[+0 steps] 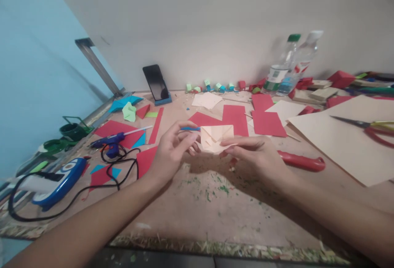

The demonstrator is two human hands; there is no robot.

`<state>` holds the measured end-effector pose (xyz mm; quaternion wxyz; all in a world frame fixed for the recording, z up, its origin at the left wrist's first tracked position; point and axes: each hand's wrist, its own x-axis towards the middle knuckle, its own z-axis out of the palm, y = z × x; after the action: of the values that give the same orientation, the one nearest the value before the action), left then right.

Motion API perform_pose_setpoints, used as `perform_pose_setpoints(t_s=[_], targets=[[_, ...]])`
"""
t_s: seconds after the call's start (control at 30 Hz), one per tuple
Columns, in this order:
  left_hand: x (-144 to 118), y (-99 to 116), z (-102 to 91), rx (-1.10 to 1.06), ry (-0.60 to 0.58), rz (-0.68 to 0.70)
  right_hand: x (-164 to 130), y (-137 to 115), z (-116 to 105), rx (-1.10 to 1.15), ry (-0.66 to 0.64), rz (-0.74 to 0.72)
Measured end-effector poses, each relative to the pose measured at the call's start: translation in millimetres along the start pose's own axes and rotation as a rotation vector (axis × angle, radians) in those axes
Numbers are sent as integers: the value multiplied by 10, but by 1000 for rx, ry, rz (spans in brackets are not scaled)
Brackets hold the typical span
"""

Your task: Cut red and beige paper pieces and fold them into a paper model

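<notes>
Between my hands, above the middle of the table, is a small piece of cream paper folded somewhat like an envelope, its creases showing on the near face. My left hand pinches its left edge between thumb and fingers. At the lower right corner my right hand grips the paper with thumb and forefinger. A red-handled tool lies just beyond my right hand, its other end hidden. Red paper sheets lie behind the folded piece.
A blue glue gun with a looping black cord lies left, near a blue-and-white object. A phone leans in a stand at the back. Two bottles, large cream sheets and scissors are at right.
</notes>
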<state>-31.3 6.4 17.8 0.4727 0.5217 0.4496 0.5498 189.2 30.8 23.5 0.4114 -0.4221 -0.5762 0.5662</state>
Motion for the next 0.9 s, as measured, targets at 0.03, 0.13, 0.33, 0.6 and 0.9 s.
perform_pose_setpoints(t_s=[0.03,0.13,0.33,0.6,0.9], targets=[[-5,4,-18,7,-40,32,9,13,-8,32,5,17],[-33,-11,-27,63,-155,54,25,55,-27,115,-3,33],[-39,-91,32,101,-87,36,2,59,-29,89,-51,18],[-11,-92,18,61,-60,49,-16,20,-13,90,-44,21],[-97,9,118,120,49,118,-82,-93,61,33,-50,14]])
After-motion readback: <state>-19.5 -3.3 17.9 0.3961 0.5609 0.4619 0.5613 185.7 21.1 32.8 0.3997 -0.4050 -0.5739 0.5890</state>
